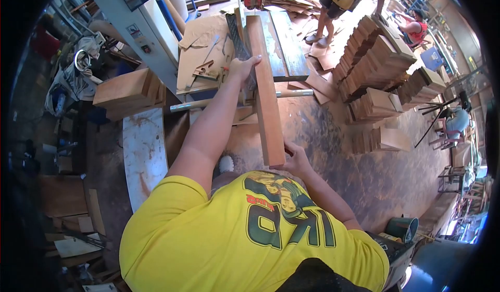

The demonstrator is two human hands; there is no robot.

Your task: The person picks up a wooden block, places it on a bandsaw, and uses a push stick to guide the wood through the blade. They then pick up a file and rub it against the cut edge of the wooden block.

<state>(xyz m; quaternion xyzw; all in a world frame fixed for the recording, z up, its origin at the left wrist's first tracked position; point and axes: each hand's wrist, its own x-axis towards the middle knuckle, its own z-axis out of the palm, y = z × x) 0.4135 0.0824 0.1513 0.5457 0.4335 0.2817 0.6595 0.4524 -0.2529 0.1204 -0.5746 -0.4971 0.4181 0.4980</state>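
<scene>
Below the hands point(245, 69) point(296, 160), the yellow shirt point(208, 240) bears upside-down lettering point(262, 225), not surely legible; left of them, labels point(134, 30) on the column point(117, 16) are illegible.

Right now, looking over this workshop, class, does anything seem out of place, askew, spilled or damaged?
Yes: loose boards beside the worktable lie scattered at odd angles on the floor, unlike the stacked boards towards the picture's right. The wooden plank held out in front shows no obvious damage.
</scene>
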